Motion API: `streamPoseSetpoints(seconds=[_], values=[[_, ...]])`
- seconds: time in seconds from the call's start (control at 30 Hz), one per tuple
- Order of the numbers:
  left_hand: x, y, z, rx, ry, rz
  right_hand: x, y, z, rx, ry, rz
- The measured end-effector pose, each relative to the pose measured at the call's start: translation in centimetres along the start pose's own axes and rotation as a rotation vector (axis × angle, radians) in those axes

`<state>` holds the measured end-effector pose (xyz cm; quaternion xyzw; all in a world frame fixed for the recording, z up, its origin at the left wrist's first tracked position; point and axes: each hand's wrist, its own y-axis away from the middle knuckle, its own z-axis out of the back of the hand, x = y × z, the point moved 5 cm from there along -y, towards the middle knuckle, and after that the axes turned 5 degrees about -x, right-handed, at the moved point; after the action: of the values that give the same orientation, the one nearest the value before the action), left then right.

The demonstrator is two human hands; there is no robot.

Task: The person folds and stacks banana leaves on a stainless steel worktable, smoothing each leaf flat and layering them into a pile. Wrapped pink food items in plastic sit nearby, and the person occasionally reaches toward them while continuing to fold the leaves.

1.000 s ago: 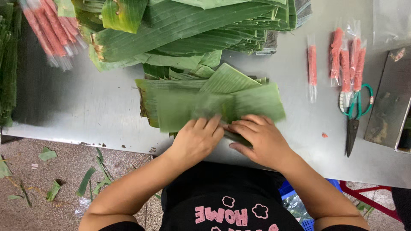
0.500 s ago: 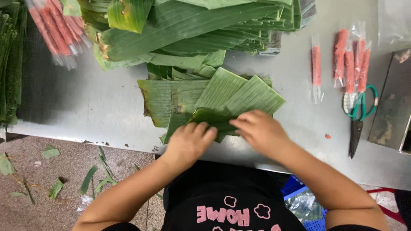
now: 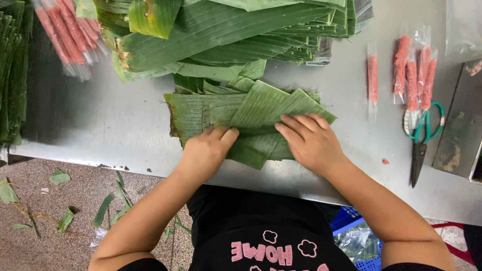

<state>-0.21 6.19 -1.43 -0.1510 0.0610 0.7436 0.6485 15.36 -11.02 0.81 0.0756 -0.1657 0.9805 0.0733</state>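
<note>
Food-wrapping workshop: steel table (image 3: 100, 125), stacked banana leaves (image 3: 226, 35).

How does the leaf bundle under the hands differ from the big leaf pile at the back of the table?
The leaf bundle is small, folded and pressed flat by the left hand and right hand; the leaf pile is far larger, untouched and stacked loosely. The bundle sits near the table front edge, the pile at the back. Both are green, ribbed leaves.
</note>
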Motion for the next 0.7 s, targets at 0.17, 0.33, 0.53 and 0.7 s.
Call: streamPoseSetpoints(seconds=[0.17, 0.33, 0.53, 0.7], values=[[-0.4, -0.6, 1.0, -0.191, -0.102, -0.192, -0.3, -1.6, -0.4, -0.068, 0.091, -0.063], [1.2, -1.4, 0.9, -0.113, -0.017, 0.037, -1.6, -1.4, -0.7, -0.129, -0.063, -0.096], [1.3, -2.0, 1.3, -0.140, 0.003, -0.093, -2.4, -0.3, -1.0, -0.212, 0.001, -0.094], [1.6, -2.8, 0.7, -0.032, -0.049, 0.058, -2.8, -0.4, -0.9, -0.175, -0.070, -0.101]])
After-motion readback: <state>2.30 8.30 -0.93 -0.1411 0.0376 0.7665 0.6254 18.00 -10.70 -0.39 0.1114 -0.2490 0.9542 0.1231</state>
